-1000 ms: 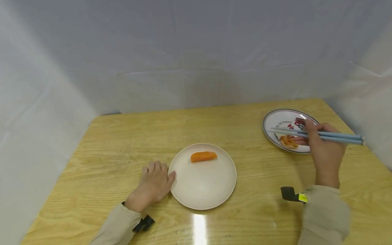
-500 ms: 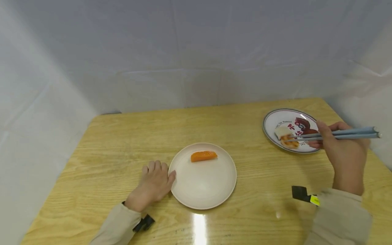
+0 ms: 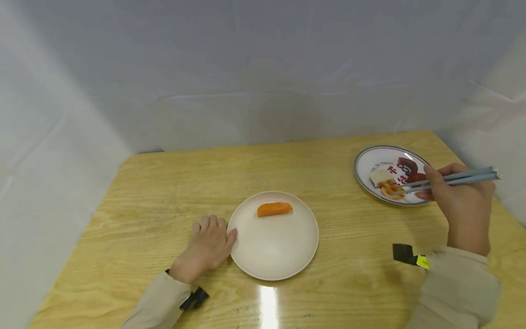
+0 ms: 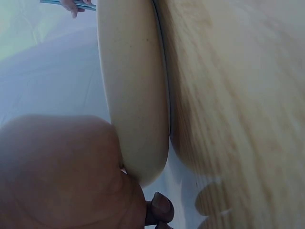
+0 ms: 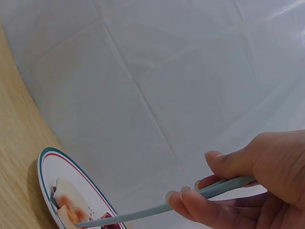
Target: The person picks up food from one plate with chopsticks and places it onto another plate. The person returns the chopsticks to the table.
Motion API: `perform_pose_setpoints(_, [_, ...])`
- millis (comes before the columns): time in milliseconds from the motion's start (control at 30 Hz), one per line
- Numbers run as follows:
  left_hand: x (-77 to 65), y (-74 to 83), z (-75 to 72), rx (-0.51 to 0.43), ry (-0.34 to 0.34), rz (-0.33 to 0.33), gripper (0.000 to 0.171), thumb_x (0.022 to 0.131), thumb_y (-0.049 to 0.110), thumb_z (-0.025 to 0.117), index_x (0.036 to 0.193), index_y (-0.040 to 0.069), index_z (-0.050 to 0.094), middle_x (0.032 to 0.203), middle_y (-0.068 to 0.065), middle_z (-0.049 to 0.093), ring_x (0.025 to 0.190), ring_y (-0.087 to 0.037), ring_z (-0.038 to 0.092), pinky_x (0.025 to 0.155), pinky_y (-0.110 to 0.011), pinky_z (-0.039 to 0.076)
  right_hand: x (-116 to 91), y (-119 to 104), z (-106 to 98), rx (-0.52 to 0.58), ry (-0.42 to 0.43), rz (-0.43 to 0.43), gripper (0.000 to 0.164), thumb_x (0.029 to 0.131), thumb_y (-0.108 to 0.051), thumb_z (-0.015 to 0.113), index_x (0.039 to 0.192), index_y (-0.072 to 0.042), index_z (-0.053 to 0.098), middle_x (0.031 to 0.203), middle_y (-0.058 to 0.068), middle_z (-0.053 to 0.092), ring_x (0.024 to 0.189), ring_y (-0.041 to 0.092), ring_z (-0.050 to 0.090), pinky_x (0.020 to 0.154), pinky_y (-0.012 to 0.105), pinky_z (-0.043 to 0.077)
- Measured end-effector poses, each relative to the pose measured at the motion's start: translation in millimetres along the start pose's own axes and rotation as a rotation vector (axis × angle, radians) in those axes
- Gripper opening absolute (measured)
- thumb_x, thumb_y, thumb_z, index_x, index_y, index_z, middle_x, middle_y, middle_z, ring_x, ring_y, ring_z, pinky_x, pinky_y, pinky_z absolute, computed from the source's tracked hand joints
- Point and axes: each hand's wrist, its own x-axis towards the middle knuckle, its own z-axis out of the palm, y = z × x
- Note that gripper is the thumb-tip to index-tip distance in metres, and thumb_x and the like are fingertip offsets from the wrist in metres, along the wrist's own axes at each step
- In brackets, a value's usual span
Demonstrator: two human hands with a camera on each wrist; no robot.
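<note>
- While the head view looks down, a rectangular light-wood table (image 3: 341,256) with glossy grain fills the lower half, a bright lamp streak reflecting near its front edge; pale grey creased sheeting (image 3: 263,59) walls it in behind and at both sides.
- Also in the head view, a round cream plate (image 3: 271,251) sits mid-table, bearing one elongated orange food piece (image 3: 274,209) toward its far side. The left hand (image 3: 209,246) lies beside it, fingers loose on the wood, thumb touching the rim.
- Farther off at the right, a white plate with a dark rim and red print (image 3: 382,153) holds a whitish flat food piece (image 3: 381,178) and, touching it, an orange-brown curled piece (image 3: 394,192).
- The right hand (image 3: 464,201) grips pale-blue chopsticks (image 3: 472,176), their tips at the curled piece; it covers part of the printed plate's right side.
- In the left wrist view, the cream plate's speckled outer wall rises between the left hand and the table, blocking sight of its contents.
- In the right wrist view, sheeting fills most of the background; the chopsticks slant down to the food. Whether they pinch it, I cannot tell.
</note>
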Motion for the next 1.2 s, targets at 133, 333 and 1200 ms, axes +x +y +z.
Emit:
perform_pose_setpoints(133, [1.2, 0.0, 0.4, 0.005, 0.000, -0.001, 0.036, 0.102, 0.032, 0.034, 0.086, 0.002, 0.042, 0.086, -0.013, 0.033, 0.085, -0.032, 0.032, 0.074, -0.043, 0.023, 3.7, 0.0, 1.3, 0.039, 0.001, 0.056, 0.046, 0.096, -0.044, 0.051, 0.105, 0.001, 0.057, 0.054, -0.024, 0.053, 0.050, -0.002, 0.062, 0.055, 0.012, 0.044])
perform_pose_setpoints(333, [-1.0, 1.3, 0.1, -0.005, -0.002, -0.002, 0.034, 0.103, 0.031, 0.036, 0.087, 0.001, 0.043, 0.087, -0.013, 0.034, 0.085, -0.032, 0.032, 0.075, -0.044, 0.024, 7.8, 1.8, 1.8, 0.012, -0.032, 0.098, 0.047, 0.096, -0.047, 0.047, 0.103, -0.001, 0.055, 0.051, -0.020, 0.056, 0.052, -0.003, 0.061, 0.061, 0.013, 0.039])
perform_pose_setpoints(1200, [-2.1, 4.0, -2.1, -0.020, 0.001, 0.004, 0.034, 0.102, 0.030, 0.038, 0.085, 0.001, 0.042, 0.085, -0.012, 0.034, 0.085, -0.032, 0.032, 0.075, -0.044, 0.024, 10.5, 21.6, 13.9, 0.385, 0.247, -0.026, 0.030, 0.092, -0.028, 0.063, 0.069, -0.010, 0.061, 0.048, -0.011, 0.059, 0.043, 0.002, 0.060, 0.047, 0.013, 0.046])
